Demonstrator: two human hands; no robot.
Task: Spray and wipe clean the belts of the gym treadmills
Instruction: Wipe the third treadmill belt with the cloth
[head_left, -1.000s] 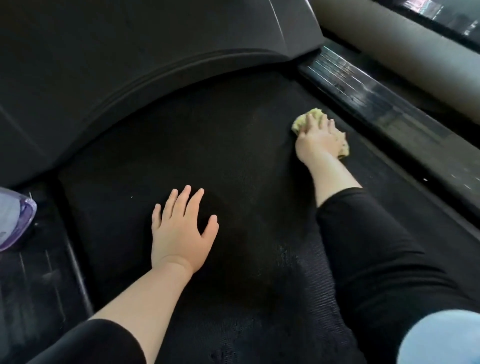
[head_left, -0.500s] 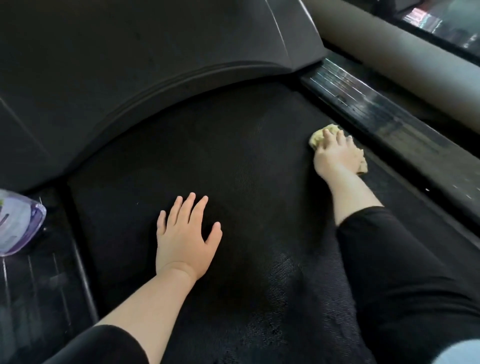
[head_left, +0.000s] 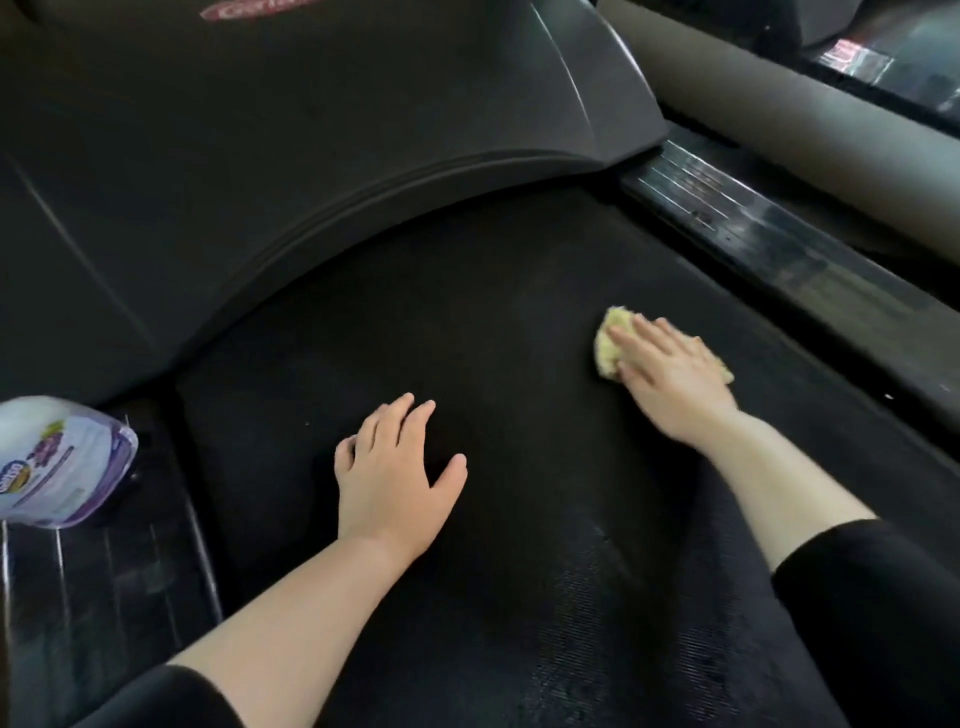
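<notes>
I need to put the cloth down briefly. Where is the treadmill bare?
Bare belt lies between the left hand and the right hand pressing the cloth, up to the motor cover. The right side rail is bare. The spray bottle crowds the left rail.

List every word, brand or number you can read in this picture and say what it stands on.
Spray bottle label: print and a round logo, too blurred to read.
Treadmill motor cover: red lettering at the top edge, cut off and blurred, unreadable.
No text can be quoted.
</notes>
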